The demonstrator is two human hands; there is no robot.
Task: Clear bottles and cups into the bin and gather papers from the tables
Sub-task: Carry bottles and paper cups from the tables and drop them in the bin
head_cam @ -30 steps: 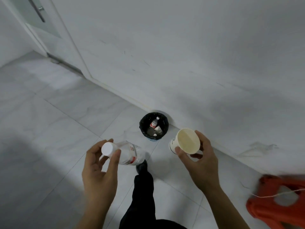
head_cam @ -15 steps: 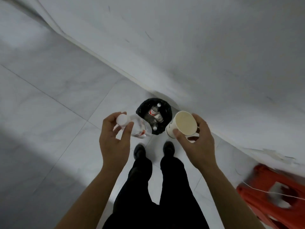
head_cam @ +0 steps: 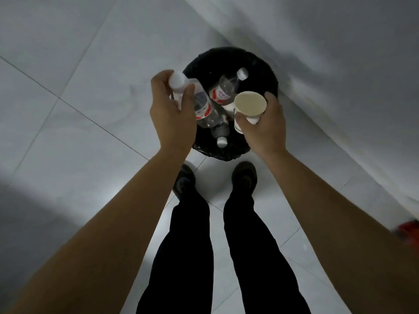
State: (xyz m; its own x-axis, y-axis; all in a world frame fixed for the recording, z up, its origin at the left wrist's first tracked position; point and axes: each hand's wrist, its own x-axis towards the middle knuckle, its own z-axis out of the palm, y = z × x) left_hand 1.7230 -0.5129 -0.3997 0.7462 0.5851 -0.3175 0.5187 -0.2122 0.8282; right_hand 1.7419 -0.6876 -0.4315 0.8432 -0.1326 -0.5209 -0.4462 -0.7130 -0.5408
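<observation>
A round bin with a black liner (head_cam: 264, 66) stands on the floor against the wall, directly below both hands. My left hand (head_cam: 169, 114) grips a clear plastic bottle (head_cam: 201, 105) with a white cap and red label, held by the neck over the bin's left side. My right hand (head_cam: 265, 125) holds a white paper cup (head_cam: 249, 105), mouth up, over the bin's right side. Inside the bin lie two more clear bottles, one near the back (head_cam: 226, 87) and one at the front (head_cam: 220, 134).
Pale tiled floor (head_cam: 79, 98) spreads to the left; a white wall (head_cam: 340, 64) runs diagonally behind the bin. My two dark shoes (head_cam: 244, 177) stand just short of the bin. A red object (head_cam: 408, 227) pokes in at the right edge.
I have stepped up to the bin and looked down. Both hands moved forward, so the bottle and cup are now over the bin's opening instead of in front of it.
</observation>
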